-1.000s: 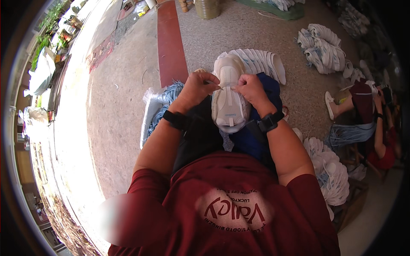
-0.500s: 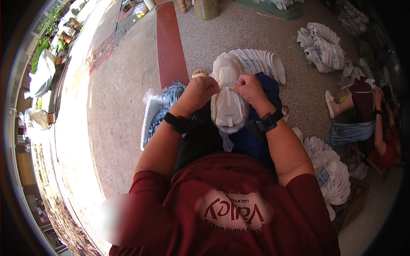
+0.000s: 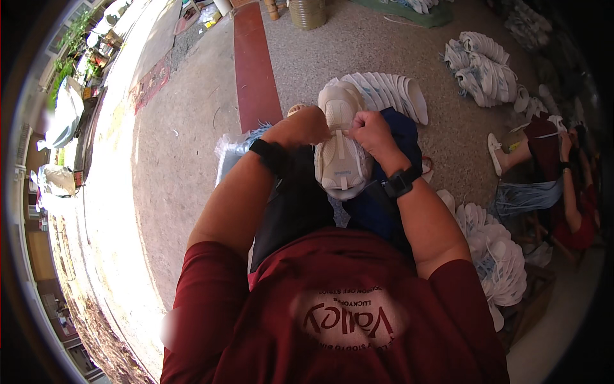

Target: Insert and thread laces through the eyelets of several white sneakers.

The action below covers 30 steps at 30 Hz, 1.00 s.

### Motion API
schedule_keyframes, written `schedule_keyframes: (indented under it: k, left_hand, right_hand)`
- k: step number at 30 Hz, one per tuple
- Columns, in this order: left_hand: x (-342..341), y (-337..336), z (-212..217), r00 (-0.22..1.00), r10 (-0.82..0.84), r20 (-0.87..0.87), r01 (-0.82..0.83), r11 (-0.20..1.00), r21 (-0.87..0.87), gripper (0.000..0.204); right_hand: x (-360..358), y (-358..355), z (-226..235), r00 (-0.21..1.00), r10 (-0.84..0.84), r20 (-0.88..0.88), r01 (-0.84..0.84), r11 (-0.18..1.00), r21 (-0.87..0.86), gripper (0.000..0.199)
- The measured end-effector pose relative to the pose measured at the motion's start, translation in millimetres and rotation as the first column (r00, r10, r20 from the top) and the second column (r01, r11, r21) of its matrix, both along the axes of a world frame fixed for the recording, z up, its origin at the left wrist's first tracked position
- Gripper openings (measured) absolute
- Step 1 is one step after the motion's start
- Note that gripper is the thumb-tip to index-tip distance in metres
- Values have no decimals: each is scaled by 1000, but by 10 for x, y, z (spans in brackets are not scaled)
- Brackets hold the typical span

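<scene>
A pale cream shoe (image 3: 341,168) lies in front of me at my legs, its padded end toward me. Across its middle runs a thin pale shoelace (image 3: 339,132). My left hand (image 3: 304,127) is closed at the left side of the shoe, its fingertips at the lace and slightly blurred. From the other side my right hand (image 3: 376,136) pinches the lace, thumb and forefinger together above the shoe. What lies between the fingertips is mostly hidden.
A row of nested white shoe uppers (image 3: 400,96) sits just beyond. Light-blue laces (image 3: 254,136) in clear plastic lie left of my legs. More piles of uppers (image 3: 489,73) stand at the right, where another person (image 3: 569,173) sits. A metal tin (image 3: 308,14) stands far ahead.
My left hand has turned, and its wrist and forearm have swung up and inward over the bundle of blue laces. My right hand and the shoe have stayed nearly in place.
</scene>
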State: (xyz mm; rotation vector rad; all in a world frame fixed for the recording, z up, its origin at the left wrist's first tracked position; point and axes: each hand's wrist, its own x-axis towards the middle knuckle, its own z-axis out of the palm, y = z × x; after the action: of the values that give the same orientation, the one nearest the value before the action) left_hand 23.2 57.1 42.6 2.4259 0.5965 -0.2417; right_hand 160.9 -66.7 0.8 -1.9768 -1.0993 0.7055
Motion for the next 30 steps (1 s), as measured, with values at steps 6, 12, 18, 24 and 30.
schedule_keyframes:
  k: [6, 12, 18, 24, 30]
  left_hand:
    - [161, 56, 68, 980, -11, -200, -1, 998, -59, 21]
    - [-116, -23, -126, 968, -142, 205, 153, 987, -41, 19]
    - [-168, -346, -294, 825, 249, 507, -218, 968, -121, 16]
    - [-181, -355, -318, 808, 237, 539, -244, 968, -61, 10]
    - [-306, -454, -614, 630, 548, 550, -324, 829, -455, 7]
  right_hand:
    - [-14, -1, -24, 999, -17, 33, 17, 1000, 8, 19]
    - [-54, 3, -52, 995, -66, 81, 62, 997, 46, 14]
    - [-177, -57, -104, 979, -138, 152, 118, 983, 138, 14]
    - [-267, -130, -164, 960, -193, 204, 141, 960, 243, 19]
    - [-283, -194, -235, 990, -129, 65, 93, 913, 397, 14]
